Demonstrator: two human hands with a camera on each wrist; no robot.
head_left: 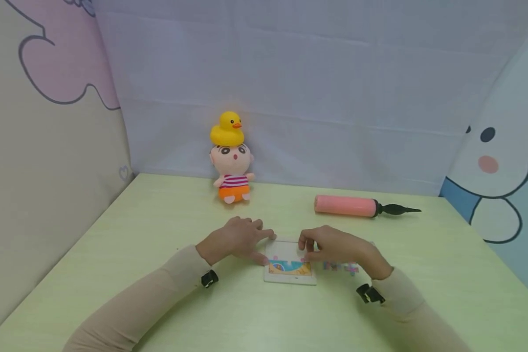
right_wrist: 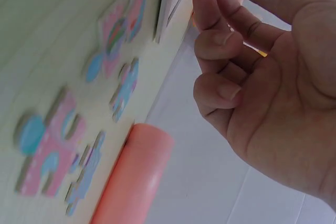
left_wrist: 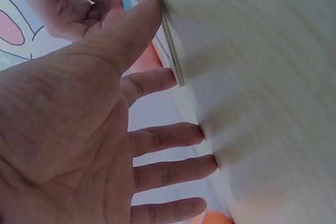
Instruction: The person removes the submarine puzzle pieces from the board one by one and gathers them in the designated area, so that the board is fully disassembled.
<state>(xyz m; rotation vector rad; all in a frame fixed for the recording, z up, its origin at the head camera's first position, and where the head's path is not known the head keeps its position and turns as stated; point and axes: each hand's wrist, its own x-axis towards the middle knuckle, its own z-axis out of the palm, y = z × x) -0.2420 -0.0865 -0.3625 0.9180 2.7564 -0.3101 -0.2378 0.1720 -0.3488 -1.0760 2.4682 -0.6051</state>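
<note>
A small white puzzle frame (head_left: 290, 281) lies on the table, its lower part filled with a blue and orange picture (head_left: 289, 267). My left hand (head_left: 242, 239) is at its left side. With fingers spread and nearly straight, the left thumb (left_wrist: 142, 17) and index finger touch the frame's edge. Over the right part of the frame is my right hand (head_left: 334, 243), several of its fingers (right_wrist: 215, 95) curled. Whether a piece sits between the right fingertips is hidden. Beside the frame on the right, loose puzzle pieces (right_wrist: 55, 145) lie partly beneath that hand.
A pink hand pump (head_left: 345, 206) with a black nozzle lies behind the right hand. At the back stands a plush doll (head_left: 234, 178) in orange shorts, with a yellow rubber duck (head_left: 227, 133) on its head. A pale cloth backdrop (head_left: 290, 98) hangs behind the table.
</note>
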